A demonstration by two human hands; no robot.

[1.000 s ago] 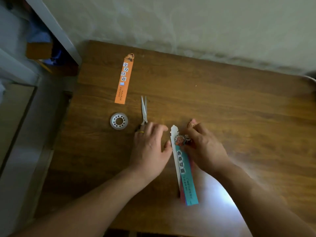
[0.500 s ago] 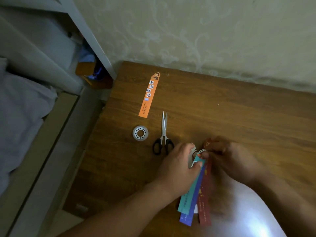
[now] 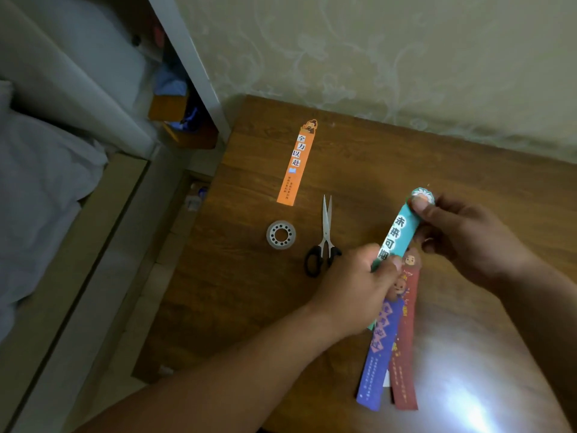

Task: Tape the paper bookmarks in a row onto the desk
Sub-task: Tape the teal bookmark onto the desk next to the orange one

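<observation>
An orange bookmark (image 3: 297, 162) lies flat near the far left corner of the wooden desk (image 3: 406, 157). My right hand (image 3: 465, 239) pinches the top of a teal bookmark (image 3: 398, 234) and holds it above the desk. My left hand (image 3: 356, 285) grips a bunch of bookmarks near their tops: a blue one (image 3: 379, 354) and a dark red one (image 3: 406, 339) hang down from it, and the teal one's lower part passes under its fingers. A clear tape roll (image 3: 281, 235) sits left of the scissors (image 3: 324, 239).
The desk's left edge drops to the floor beside a bed (image 3: 46, 182). A patterned wall (image 3: 406, 57) runs along the desk's far edge. A bright glare spot (image 3: 462, 398) covers the near right of the desktop.
The bookmark stack was lifted off the desk. My right hand has drawn the teal bookmark up and to the right, out of the bunch in my left hand. The camera view shifted left.
</observation>
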